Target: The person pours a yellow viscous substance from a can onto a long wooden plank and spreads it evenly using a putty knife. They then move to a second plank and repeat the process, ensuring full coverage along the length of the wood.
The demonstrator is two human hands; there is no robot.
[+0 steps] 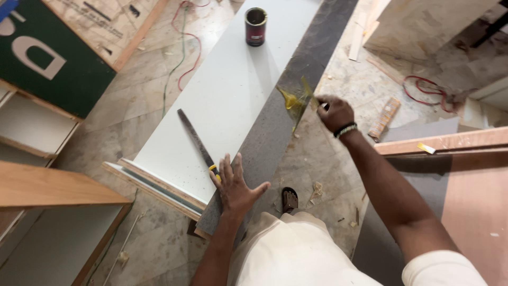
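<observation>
The left hand (235,185) lies flat, fingers spread, pinning the grey strip (280,122) to the white board (222,95) beside a file (197,140). The right hand (334,112) pinches a yellow spreader (295,99) over the strip; a can (255,26) stands at the far end.

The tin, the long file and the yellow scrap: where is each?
Tin (255,26), head view, on its dark red side.
File (196,137), head view, mid blade.
Yellow scrap (294,100), head view, its middle, beside the right hand (334,113).

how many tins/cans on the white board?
1. A dark red tin, lid off, stands upright at the far end of the white board, well beyond the left hand and right hand. Others may lie outside the view.
</observation>
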